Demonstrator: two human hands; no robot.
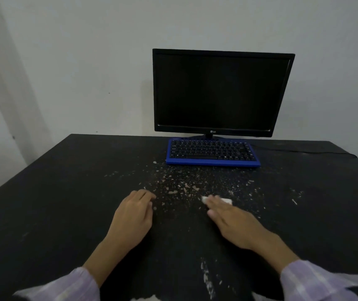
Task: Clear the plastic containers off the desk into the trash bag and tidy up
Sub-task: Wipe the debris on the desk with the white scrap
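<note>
Right hand [228, 216] flat on white wad [223, 200], likely tissue; left hand [135, 211] loose, empty. Sweep crumbs [180, 185] inward across counter [65, 192].

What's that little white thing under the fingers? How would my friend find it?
Find the black monitor and blue keyboard, then come forward across the dark desk. The white wad lies under the right hand fingertips, far bigger than the crumbs around it.
</note>
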